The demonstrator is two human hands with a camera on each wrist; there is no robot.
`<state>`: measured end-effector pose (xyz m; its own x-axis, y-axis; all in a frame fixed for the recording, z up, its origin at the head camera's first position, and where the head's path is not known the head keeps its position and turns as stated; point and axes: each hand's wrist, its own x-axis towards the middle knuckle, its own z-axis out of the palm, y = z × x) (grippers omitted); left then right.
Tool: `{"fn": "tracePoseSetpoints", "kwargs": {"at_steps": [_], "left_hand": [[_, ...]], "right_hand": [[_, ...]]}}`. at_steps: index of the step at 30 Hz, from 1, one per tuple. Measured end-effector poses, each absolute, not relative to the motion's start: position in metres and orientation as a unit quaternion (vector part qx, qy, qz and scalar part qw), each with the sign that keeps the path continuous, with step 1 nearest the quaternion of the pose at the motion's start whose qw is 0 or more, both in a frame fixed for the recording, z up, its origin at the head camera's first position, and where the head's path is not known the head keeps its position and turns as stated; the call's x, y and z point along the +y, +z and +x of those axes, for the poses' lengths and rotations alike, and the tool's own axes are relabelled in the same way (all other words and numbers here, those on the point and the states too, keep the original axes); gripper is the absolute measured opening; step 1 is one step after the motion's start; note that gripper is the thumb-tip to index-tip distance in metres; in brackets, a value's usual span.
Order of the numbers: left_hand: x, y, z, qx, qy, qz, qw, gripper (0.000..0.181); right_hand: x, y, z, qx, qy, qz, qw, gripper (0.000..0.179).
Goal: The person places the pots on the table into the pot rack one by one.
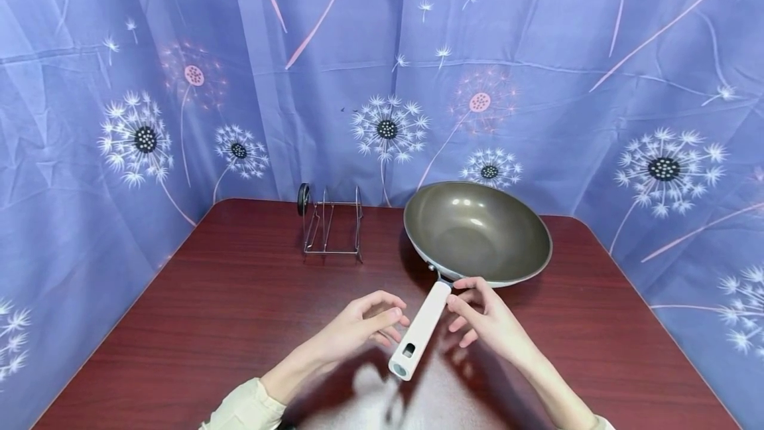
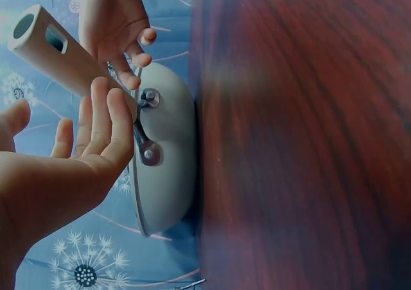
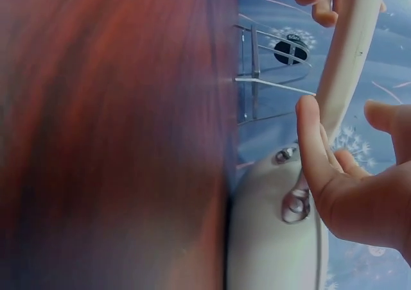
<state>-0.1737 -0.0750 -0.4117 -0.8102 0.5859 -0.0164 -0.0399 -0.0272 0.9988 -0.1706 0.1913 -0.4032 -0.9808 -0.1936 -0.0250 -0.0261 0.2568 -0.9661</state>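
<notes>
A wok (image 1: 477,234) with a dark inside and a white handle (image 1: 422,330) rests on the table, its handle pointing toward me. To the left of the handle is my left hand (image 1: 364,320), fingers loosely bent and apart from it in the head view. My right hand (image 1: 486,317) is on the other side, close to where the handle joins the pan, its fingertips right beside the handle. Neither hand grips anything. In the left wrist view, the handle rises at a slant from riveted brackets (image 2: 149,154) on the pan's pale outer wall.
A wire rack (image 1: 331,252) with a black round piece (image 1: 303,199) at one end stands at the back of the table, left of the wok. Behind the dark red table (image 1: 197,324) hangs a blue curtain (image 1: 334,118) with a dandelion print.
</notes>
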Motion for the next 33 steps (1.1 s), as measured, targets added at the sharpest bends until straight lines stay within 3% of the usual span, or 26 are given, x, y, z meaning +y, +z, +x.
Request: {"fn": "tracePoseSetpoints", "kwargs": {"at_steps": [8,14,20,24,33], "left_hand": [[-0.069,-0.409,-0.166,0.606,0.732,0.166,0.265,0.040],[-0.063,-0.410,-0.162,0.571,0.755,0.130,0.294,0.042],[-0.055,-0.411,-0.157,0.550,0.766,0.116,0.312,0.062],[-0.051,-0.411,-0.153,0.523,0.770,0.138,0.338,0.069],[-0.045,-0.408,-0.150,0.484,0.774,0.170,0.371,0.061]], "right_hand": [[0.191,-0.407,-0.169,0.689,-0.708,-0.022,0.156,0.053],[0.188,-0.410,-0.168,0.654,-0.732,-0.022,0.190,0.064],[0.180,-0.413,-0.166,0.631,-0.746,-0.016,0.213,0.071],[0.174,-0.414,-0.169,0.622,-0.751,-0.018,0.221,0.065],[0.164,-0.418,-0.175,0.613,-0.755,-0.011,0.235,0.035]]}}
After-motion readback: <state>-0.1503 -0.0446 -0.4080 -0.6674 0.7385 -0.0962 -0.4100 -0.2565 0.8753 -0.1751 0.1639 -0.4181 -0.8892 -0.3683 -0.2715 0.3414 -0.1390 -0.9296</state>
